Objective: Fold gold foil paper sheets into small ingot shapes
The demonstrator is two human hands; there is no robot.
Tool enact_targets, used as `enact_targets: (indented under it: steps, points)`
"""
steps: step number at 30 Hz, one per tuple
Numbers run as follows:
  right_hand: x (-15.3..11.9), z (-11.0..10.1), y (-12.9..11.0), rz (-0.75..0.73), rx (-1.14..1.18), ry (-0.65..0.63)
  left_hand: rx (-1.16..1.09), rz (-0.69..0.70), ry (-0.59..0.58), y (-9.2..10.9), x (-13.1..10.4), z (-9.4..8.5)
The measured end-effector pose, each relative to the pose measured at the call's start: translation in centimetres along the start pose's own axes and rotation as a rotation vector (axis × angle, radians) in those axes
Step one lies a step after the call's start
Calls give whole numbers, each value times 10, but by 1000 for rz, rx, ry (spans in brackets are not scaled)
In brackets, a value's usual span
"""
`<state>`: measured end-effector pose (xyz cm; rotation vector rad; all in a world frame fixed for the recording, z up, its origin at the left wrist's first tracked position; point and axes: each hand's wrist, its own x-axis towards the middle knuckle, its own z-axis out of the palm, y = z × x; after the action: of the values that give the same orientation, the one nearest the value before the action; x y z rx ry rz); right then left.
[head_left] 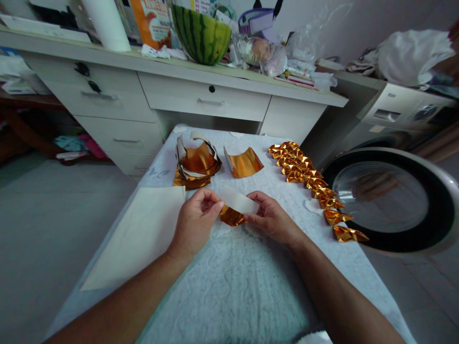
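Note:
A sheet of gold foil paper (pixel 232 216) with a white back hangs between my two hands, bent so that both its white and gold sides show. My left hand (pixel 199 212) pinches its left edge between thumb and forefinger. The right edge is gripped by my right hand (pixel 267 215), thumb below and fingers behind. Just beyond lies a single curled gold sheet (pixel 246 163). To its left sits a curled stack of gold sheets (pixel 196 160). Folded gold foil pieces (pixel 308 179) form a long overlapping row along the table's right side.
A pale paper sheet (pixel 143 229) lies on the cloth-covered table (pixel 229 286) at left. Behind stands a white drawer desk (pixel 204 91) bearing a cut watermelon (pixel 202 36) and plastic bags. The open round door of a washing machine (pixel 390 196) adjoins the table's right edge.

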<state>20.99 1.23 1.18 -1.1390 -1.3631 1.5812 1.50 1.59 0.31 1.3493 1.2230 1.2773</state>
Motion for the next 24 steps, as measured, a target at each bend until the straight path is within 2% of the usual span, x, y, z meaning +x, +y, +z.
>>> enact_targets:
  steps: [12, 16, 21, 24]
  points:
    - [4, 7, 9, -9, 120, 122, 82, 39, 4, -1, -1, -1]
    - [6, 10, 10, -21, 133, 151, 126, 105, 5, -2, -3, -1]
    - [6, 13, 13, -8, 178, 136, 41, 159, 61, 0, -5, 1]
    - [6, 14, 13, 5, 184, 120, 76, 176, 55, 1, -5, 0]
